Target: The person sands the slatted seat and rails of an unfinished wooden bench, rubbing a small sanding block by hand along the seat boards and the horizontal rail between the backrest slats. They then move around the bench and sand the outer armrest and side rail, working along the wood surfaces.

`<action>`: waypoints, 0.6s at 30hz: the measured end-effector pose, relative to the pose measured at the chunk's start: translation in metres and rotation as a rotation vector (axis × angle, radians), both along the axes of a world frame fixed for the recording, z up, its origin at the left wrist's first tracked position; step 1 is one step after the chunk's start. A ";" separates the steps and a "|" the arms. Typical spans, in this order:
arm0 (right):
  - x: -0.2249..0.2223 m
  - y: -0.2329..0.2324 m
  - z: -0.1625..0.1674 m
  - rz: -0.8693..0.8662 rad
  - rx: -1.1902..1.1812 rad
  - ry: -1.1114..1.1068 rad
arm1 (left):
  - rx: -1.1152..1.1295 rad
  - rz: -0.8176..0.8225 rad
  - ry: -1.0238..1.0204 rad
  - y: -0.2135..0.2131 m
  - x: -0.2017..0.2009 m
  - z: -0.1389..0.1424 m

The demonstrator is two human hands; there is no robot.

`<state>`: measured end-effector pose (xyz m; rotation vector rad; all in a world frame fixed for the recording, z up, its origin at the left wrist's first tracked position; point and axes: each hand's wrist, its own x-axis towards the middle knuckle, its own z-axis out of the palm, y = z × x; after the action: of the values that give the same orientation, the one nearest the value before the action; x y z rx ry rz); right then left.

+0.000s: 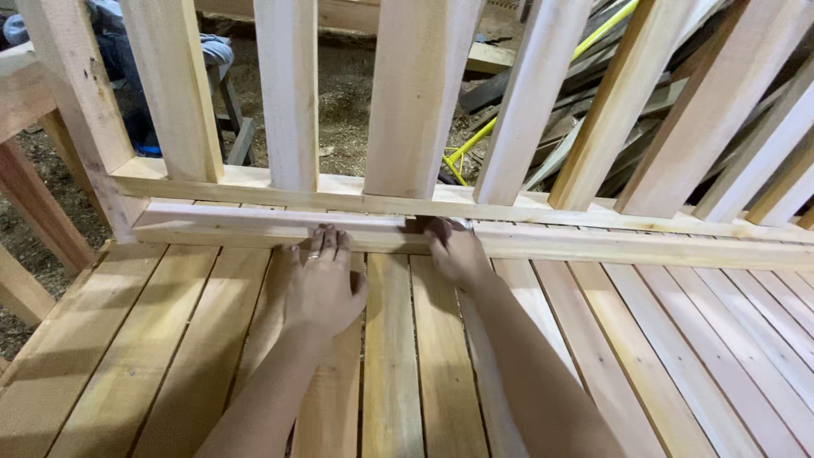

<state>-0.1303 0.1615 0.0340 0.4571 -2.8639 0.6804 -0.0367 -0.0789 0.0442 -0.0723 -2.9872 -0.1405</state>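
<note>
A long pale wooden strip (254,227) lies across the slatted wooden deck (153,339), just in front of the bottom rail (254,182) that carries several upright slats (288,93). My left hand (324,284) rests flat on the deck, fingers spread, with the fingertips against the strip's near edge. My right hand (456,250) sits curled at the strip's near edge, fingers tucked toward it. Whether the right hand holds anything small is hidden.
Behind the uprights lies sawdust-covered ground with a heap of loose timber offcuts (610,93) and a yellow bar (509,110). At the far left a person in blue clothing (127,68) sits near a bench. The deck's left edge drops off to the ground.
</note>
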 end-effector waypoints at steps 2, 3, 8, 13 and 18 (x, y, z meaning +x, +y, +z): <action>-0.011 -0.002 0.001 -0.024 0.165 0.039 | 0.007 0.003 0.011 0.000 0.000 0.000; -0.015 0.000 -0.001 0.055 0.230 0.140 | 0.014 -0.002 0.007 -0.001 -0.001 0.000; 0.001 0.034 -0.023 0.070 0.272 0.285 | 0.018 -0.003 0.049 -0.002 -0.002 0.000; 0.021 0.043 -0.026 0.130 0.268 0.268 | -0.052 -0.005 0.039 0.000 -0.002 -0.002; 0.008 0.025 -0.013 0.050 0.394 0.301 | -0.076 -0.014 0.057 -0.002 -0.001 -0.002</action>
<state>-0.1223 0.1861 0.0211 0.6245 -2.6953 0.0360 -0.0377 -0.0806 0.0422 -0.1040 -2.9346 -0.0254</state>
